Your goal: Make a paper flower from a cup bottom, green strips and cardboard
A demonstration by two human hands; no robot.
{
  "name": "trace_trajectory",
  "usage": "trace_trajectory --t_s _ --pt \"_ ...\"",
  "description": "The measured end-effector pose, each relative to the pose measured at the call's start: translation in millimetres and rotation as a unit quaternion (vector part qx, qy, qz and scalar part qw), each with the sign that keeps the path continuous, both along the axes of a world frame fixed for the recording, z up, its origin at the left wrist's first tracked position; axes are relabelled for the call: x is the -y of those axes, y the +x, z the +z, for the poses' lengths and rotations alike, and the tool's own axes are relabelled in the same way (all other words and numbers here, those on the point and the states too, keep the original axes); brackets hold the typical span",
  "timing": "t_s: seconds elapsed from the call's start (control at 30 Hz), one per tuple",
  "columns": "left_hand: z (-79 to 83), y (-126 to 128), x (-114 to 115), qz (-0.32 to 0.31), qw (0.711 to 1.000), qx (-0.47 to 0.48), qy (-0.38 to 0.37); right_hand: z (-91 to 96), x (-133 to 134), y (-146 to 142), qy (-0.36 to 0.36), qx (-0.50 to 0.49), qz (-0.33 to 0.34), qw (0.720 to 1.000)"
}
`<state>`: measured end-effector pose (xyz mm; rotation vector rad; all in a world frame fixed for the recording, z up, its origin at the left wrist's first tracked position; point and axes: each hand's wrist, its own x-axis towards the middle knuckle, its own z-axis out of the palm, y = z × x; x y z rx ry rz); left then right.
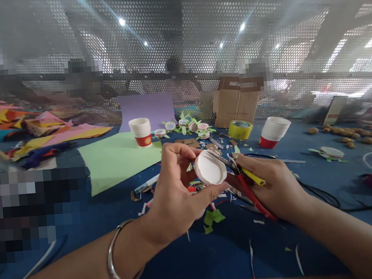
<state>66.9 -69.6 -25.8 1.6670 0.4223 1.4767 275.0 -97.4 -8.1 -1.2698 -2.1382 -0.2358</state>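
Observation:
My left hand [177,191] pinches a small white paper cup bottom [210,168] between thumb and fingers, its round base facing me. My right hand [273,184] grips scissors [240,174] with red and yellow handles, and the blades reach the cup's rim. A silver bangle sits on my left wrist. Both hands hover over a blue table cover [214,249] littered with paper scraps.
A light green sheet [116,160] lies at the left, with a red-and-white paper cup [141,132] behind it. A stack of cups [274,131], a yellow tape roll [239,129], finished paper flowers [188,125], a cardboard box [234,103] and coloured paper piles [27,126] lie further back. Other people sit behind a mesh screen.

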Motion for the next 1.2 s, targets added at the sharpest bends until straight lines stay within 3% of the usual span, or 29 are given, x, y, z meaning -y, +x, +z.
trace_trajectory --t_s 0.37,0.7,1.0,1.2 --pt "8.5 -3 -4 -0.045 0.997 0.011 -0.061 -0.3 -2 12 0.059 0.092 -0.022 0.994" --pt "7.9 -8 -8 -0.084 0.992 -0.017 -0.095 -0.2 -3 10 0.058 0.122 -0.039 0.990" --pt "9.7 -10 -11 -0.115 0.988 -0.004 -0.103 1.9 -4 12 0.102 0.141 -0.032 0.984" --pt "12.5 -14 -13 -0.155 0.978 -0.034 -0.135 0.6 -5 14 0.071 0.164 -0.038 0.983"
